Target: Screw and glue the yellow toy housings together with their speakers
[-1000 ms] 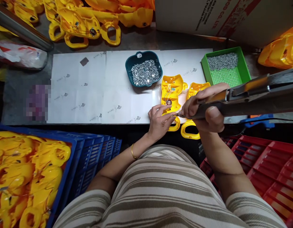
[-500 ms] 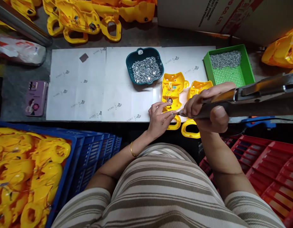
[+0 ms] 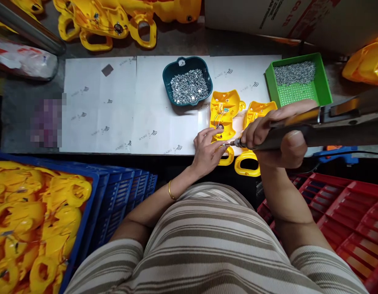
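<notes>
My right hand (image 3: 277,134) is wrapped round a dark power screwdriver (image 3: 332,132), held nearly level with its bit pointing left. The bit's tip meets the fingertips of my left hand (image 3: 208,149), which are pinched round something small and shiny, too small to make out. That hand rests over the lower part of an open yellow plastic shell half (image 3: 224,110) with wires, a small green board and a round part inside. Part of the shell's handle loop is hidden by my left hand. A second yellow shell (image 3: 258,108) lies to the right, partly behind my right hand.
A dark green tub (image 3: 166,81) of small metal parts and a bright green basket (image 3: 325,81) of screws stand behind the shells. A blue crate (image 3: 99,179) of yellow shells is at the left, a red crate (image 3: 338,204) at the right. A blue tool (image 3: 340,155) lies right.
My right hand and the screwdriver have shifted slightly to the right in view. My left hand stays at the bit's tip, and the view has moved a little.
</notes>
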Demonstrator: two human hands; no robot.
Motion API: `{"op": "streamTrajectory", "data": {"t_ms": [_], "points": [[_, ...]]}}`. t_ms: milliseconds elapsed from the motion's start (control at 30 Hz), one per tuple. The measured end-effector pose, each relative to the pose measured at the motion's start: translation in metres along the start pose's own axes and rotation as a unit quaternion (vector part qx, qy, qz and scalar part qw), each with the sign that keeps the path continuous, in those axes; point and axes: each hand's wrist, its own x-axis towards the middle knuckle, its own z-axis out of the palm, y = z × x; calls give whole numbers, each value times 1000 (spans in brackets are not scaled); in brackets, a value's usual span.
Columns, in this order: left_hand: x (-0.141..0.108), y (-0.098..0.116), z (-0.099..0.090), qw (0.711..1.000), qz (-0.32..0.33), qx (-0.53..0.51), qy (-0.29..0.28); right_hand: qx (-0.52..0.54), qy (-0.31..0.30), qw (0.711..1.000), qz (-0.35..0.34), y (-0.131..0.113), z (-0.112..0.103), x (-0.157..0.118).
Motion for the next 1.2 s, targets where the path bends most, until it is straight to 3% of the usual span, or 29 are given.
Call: {"op": "streamTrajectory", "data": {"t_ms": [300,500,733,933,1200], "points": [[-1,-2,0,1000,8,5,-25,-23,-8,998,50,0,-3,-2],[2,-4,-3,999,29,26,-23,-15,-35,998,47,-2,-2,-4],[-2,-14,-2,996,-39,63,53,-51,-8,999,19,4,-9,5],[-8,-11,10,993,-94,63,-30,-64,12,998,-2,28,-18,9],[-9,0,9,990,-103,85,-49,-91,-11,995,48,43,-30,3]]}}
